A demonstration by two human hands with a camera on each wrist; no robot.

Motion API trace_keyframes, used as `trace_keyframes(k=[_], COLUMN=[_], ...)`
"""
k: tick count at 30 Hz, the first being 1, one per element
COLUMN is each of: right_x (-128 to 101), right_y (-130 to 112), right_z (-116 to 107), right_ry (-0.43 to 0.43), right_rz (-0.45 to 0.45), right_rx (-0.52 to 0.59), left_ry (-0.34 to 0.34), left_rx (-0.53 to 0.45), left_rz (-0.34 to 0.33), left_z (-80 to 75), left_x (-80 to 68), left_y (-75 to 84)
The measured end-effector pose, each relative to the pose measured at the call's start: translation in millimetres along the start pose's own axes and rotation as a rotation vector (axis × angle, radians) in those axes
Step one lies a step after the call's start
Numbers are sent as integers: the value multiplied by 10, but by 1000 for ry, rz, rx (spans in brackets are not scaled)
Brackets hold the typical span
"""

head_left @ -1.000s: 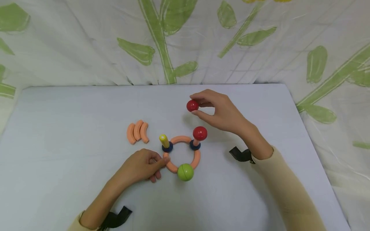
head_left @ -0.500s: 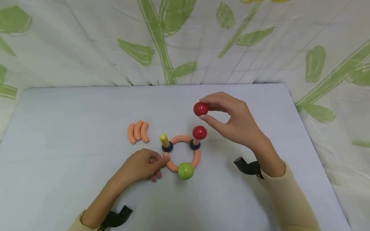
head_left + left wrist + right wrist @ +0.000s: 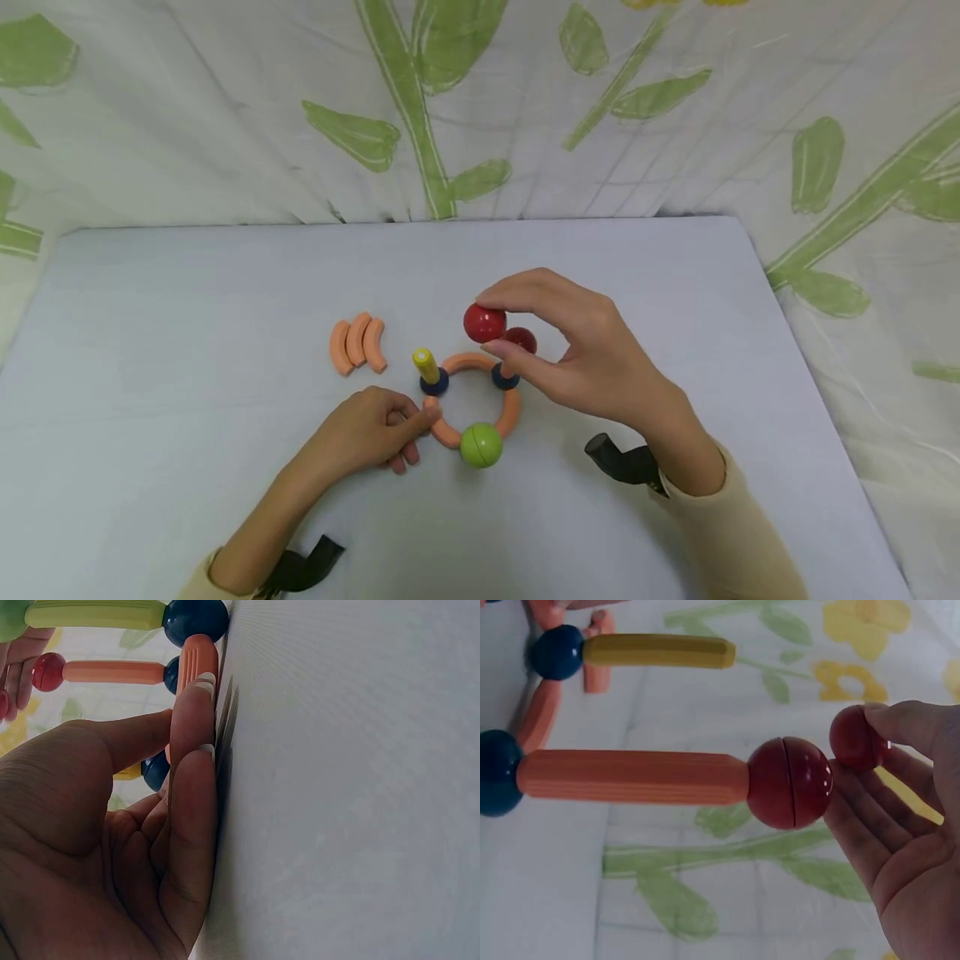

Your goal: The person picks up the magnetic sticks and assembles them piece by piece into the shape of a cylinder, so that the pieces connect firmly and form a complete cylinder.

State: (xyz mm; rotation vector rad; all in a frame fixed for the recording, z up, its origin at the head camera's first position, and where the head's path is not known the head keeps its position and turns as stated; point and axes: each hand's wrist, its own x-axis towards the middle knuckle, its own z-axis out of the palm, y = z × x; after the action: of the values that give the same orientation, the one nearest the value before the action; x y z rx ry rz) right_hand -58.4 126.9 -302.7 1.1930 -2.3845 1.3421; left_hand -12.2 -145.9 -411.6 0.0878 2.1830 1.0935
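Note:
My right hand (image 3: 592, 354) pinches a red ball (image 3: 484, 322) between thumb and fingertips, above the table. In the head view it partly covers a second red ball (image 3: 790, 782), which tops an upright orange rod (image 3: 634, 776) standing on a dark blue ball (image 3: 499, 772). A yellow rod (image 3: 426, 365) stands bare-topped on another dark blue ball (image 3: 434, 383). A green ball (image 3: 481, 445) caps a green rod (image 3: 94, 613) at the front. Curved orange pieces join the bases into a ring. My left hand (image 3: 371, 429) pinches the ring's left front curved orange piece (image 3: 446, 433).
Several loose curved orange pieces (image 3: 357, 342) lie side by side on the white table (image 3: 187, 333), left of the ring. Behind the table hangs a pale cloth (image 3: 247, 108) with green leaves. A black curved camera mount (image 3: 622, 461) sticks out at my right wrist.
The red ball in my right hand first went right and toward me, then left and down to beside the upright with the red top. My left hand has stayed in place.

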Motion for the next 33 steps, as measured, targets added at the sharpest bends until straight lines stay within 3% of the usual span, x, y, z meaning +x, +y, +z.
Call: trace_keyframes(k=[8,20,25,33], right_x=[65,241,295,293], right_y=[-37,-82,-86,-95], right_z=[153,311,354,395], right_ry=[-103,-208,-264,-331], right_rz=[6,-108,-111,-102], right_rx=[-37,-210,-312,-368], left_ry=[-15,-13,-4,-12], left_rx=[-33,-25,-16,-12], left_rz=[34,59,40,22], left_z=[36,5,-25,-25], left_x=[11,13,18,2], left_y=[-34,-27,-18,-25])
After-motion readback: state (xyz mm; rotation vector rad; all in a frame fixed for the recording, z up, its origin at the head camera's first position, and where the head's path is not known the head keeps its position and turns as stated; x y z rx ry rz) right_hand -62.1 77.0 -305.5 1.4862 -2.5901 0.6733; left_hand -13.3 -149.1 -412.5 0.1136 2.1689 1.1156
